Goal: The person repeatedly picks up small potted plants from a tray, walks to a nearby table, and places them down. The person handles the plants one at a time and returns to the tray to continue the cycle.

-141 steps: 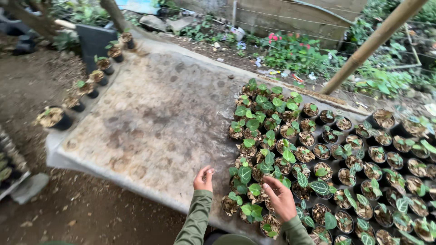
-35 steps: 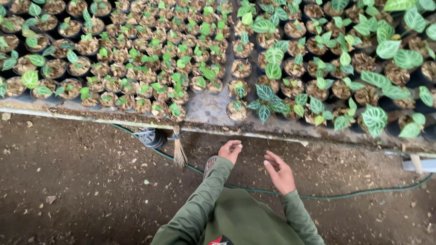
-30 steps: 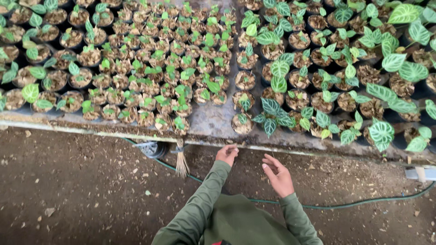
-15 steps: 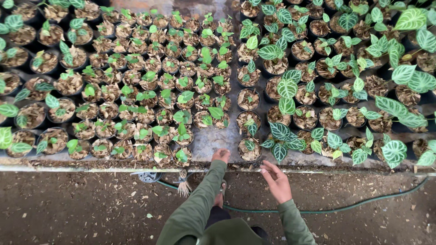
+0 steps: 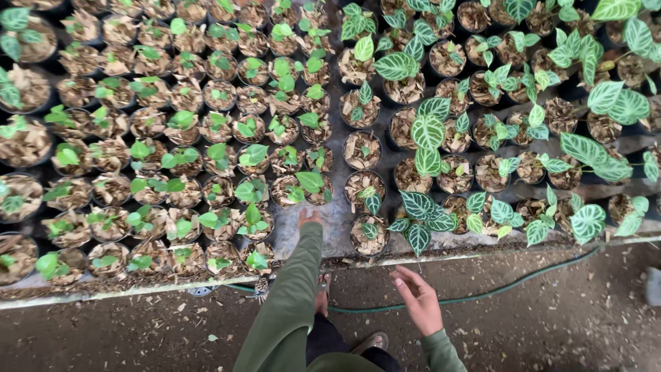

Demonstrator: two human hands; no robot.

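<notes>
As I look down through the head camera, I see the raised bed (image 5: 337,231) full of small pots, and its front edge (image 5: 427,260) runs across the picture from left to right, a little tilted. Below this edge there is bare soil ground (image 5: 124,331) with wood chips, and a green hose (image 5: 502,289) lies on it, curving along the edge. Between the two groups of pots there is a narrow free strip of the bed surface; this is the only open room near my hands.

My left hand (image 5: 309,218) is stretched forward over this strip, in a green sleeve (image 5: 289,296). It lies just beside a pot with a plain green seedling (image 5: 303,189), but I cannot tell if the fingers touch it, because the sleeve covers most of the hand. If it is open or closed I cannot tell either.

My right hand (image 5: 421,301) is open, palm turned inward, fingers spread loosely, and it holds nothing. It hovers over the ground, near the bed edge and below a small pot with veined leaves (image 5: 369,234).

The pots at the top and at the sides are cut off by the frame. A foot in a sandal (image 5: 372,341) shows partly under my arms.
</notes>
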